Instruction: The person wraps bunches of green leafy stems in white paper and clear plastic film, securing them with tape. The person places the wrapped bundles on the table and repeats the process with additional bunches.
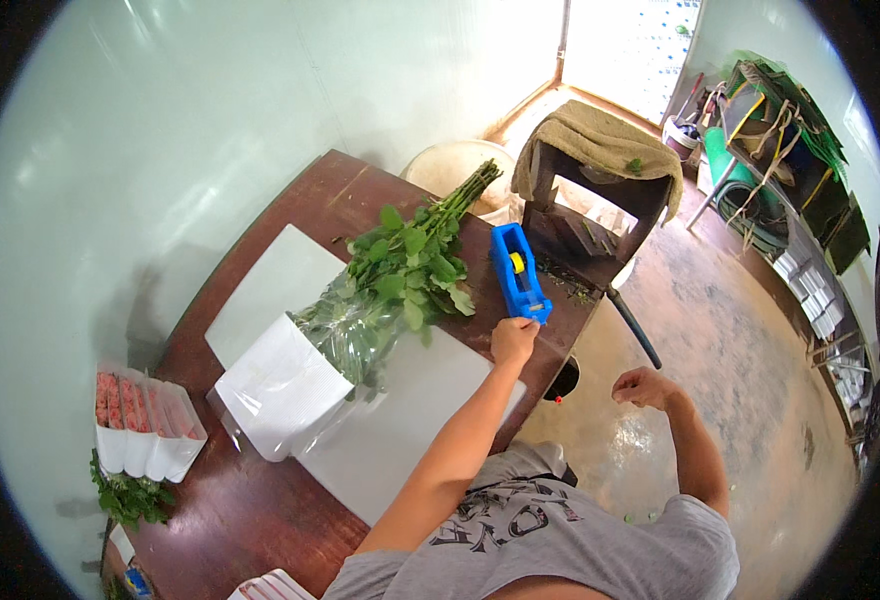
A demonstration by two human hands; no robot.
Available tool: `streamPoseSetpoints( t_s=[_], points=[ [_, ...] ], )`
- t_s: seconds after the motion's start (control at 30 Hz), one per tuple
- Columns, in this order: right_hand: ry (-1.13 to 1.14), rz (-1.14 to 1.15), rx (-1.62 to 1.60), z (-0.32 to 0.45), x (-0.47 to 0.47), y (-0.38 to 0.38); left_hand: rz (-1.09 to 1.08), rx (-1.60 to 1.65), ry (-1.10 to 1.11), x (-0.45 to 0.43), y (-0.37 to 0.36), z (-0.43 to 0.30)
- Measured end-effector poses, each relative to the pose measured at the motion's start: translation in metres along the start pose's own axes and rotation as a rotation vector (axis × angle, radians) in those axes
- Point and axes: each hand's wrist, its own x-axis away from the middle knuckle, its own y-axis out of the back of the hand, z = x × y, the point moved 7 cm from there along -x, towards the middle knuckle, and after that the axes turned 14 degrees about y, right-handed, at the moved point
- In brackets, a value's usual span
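My left hand (515,342) is at the cutter end of a blue tape dispenser (511,281) with a yellow-cored roll, its closed fingers against that end. Away from the table, my right hand (644,388) hangs over the floor with curled fingers. A faint pale streak lies between the two hands; whether the right fingers pinch clear tape is too small to tell. Left of the dispenser lies a bunch of leafy cut stems (417,262), bases pointing away from me. Its other end is inside a white corrugated wrap (284,386) with clear plastic film (357,341) around it.
White boards (402,427) lie beneath the bunch on the brown table (260,517). Wrapped pink flower bunches (147,420) stand at the left. Beyond the table is a dark chair (590,202) draped with a cloth (597,135). A green roll (736,180) and shelving occupy the right wall.
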Motion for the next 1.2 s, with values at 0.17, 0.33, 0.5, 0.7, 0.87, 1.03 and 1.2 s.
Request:
streamPoseSetpoints(
  t_s=[0.17,0.33,0.5,0.7,0.87,1.03,1.2],
  points=[
    [0.091,0.076,0.184,0.008,0.009,-0.029,0.161,0.291,0.032,0.003,-0.001,0.041],
    [0.093,0.038,-0.030,0.050,-0.012,-0.056,0.293,0.672,0.027,0.026,0.097,-0.016],
    [0.436,0.138,-0.190,0.160,-0.091,-0.137,-0.103,0.481,-0.129,-0.017,0.251,-0.026],
    [0.383,0.246,-0.470,0.269,-0.182,-0.234,-0.499,-0.152,0.042,-0.085,0.389,-0.006],
    [0.311,0.284,-0.678,0.311,-0.246,-0.284,-0.511,-0.424,0.275,-0.154,0.407,0.051],
    [0.252,0.284,-0.613,0.308,-0.276,-0.286,-0.119,-0.724,0.543,-0.181,0.369,0.087],
    [0.226,0.350,-0.593,0.305,-0.275,-0.288,0.147,-0.974,0.637,-0.191,0.360,0.094]
  ],
)
